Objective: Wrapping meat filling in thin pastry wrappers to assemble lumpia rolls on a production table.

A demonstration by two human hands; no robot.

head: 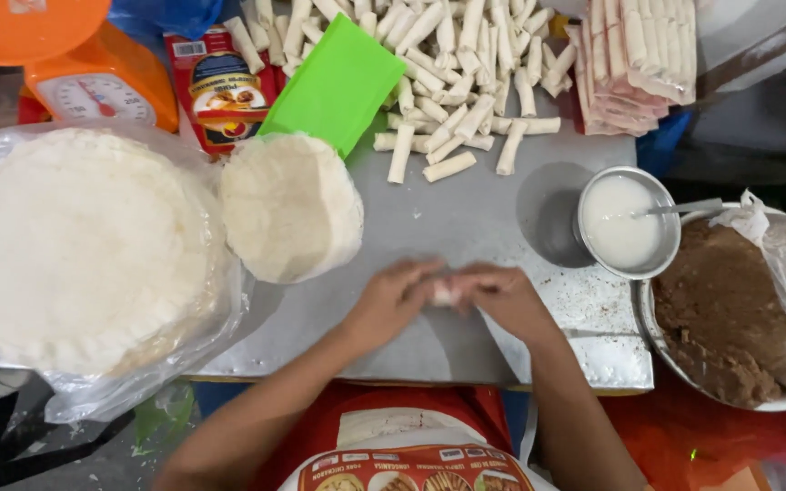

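both hands (448, 295) on roll (446, 292) (pale wrapper)

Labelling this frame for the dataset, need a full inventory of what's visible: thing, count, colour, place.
roll being wrapped: one, pale, between both hands at table centre
finished rolls: many, cream, heaped at top centre
large wrapper stack: one, white, on plastic at left
small wrapper stack: one, white, left of centre
green sheet: one, top, above small stack
kitchen scale: one, orange, top left
red packet: one, beside scale
metal cup: one, white liquid, utensil inside, right
bowl of filling: one, brown, plastic-lined, far right
packed rolls: a stack, pinkish, top right
metal table: one, grey
left hand: on the roll
right hand: on the roll
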